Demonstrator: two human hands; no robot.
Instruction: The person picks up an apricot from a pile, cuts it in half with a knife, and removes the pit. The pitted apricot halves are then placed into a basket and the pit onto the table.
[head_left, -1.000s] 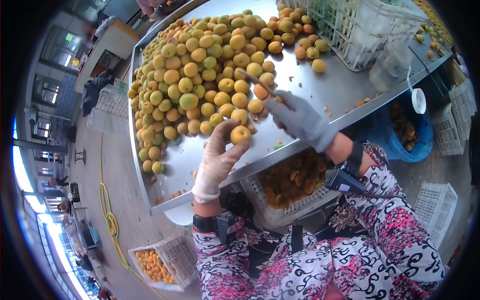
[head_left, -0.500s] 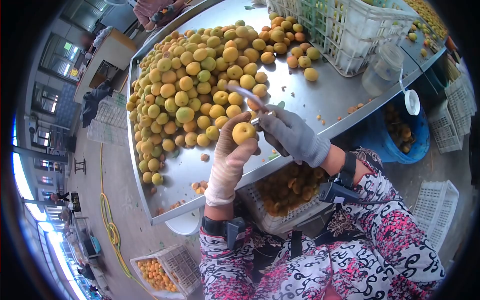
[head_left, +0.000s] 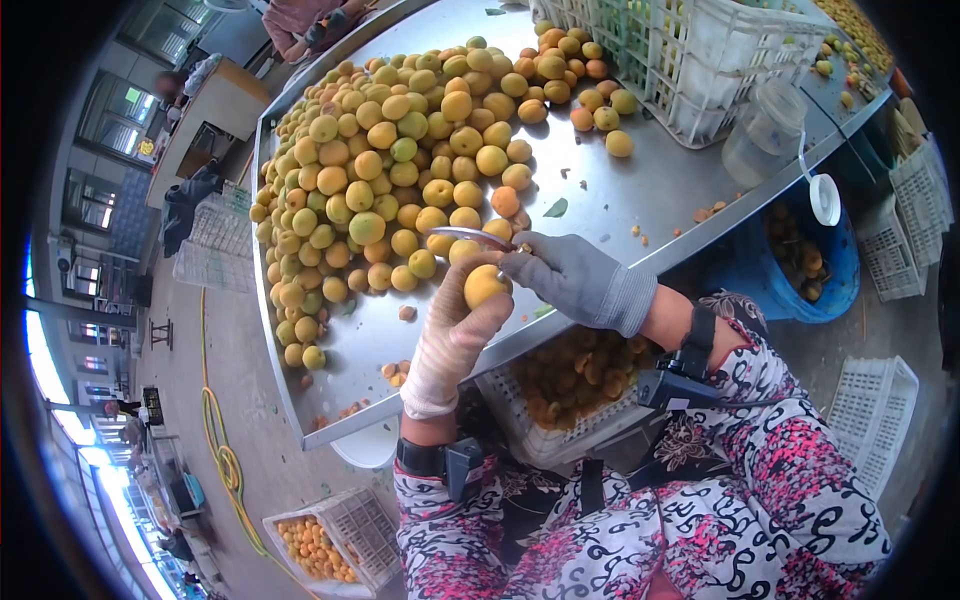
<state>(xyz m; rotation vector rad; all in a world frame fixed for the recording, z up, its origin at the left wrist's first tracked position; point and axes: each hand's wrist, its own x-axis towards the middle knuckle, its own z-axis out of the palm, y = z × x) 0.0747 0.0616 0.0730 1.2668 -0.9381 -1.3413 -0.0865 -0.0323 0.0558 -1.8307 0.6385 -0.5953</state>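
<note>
My left hand [head_left: 452,335], in a pale fabric glove, is closed round a yellow apricot [head_left: 487,286]. Against the far side of that fruit, my right hand [head_left: 580,278] in a grey glove grips a curved knife [head_left: 470,235]. Its thin blade points left, just above the left fingers, and the grey fingers cover most of the handle. Beyond both hands, a large heap of yellow, green and orange apricots [head_left: 368,180] covers the left part of the steel table [head_left: 600,205].
A white plastic crate [head_left: 700,70] and a clear jar [head_left: 765,135] stand at the table's right. Below the near edge is a crate of cut fruit [head_left: 590,375]. A blue tub [head_left: 835,290] is at right, a crate of apricots [head_left: 365,540] lower left. Another person [head_left: 305,25] is across the table.
The knife blade has swung down and left, closer to the left hand. The apricot has turned and dropped slightly, and my right hand has shifted a little left and down.
</note>
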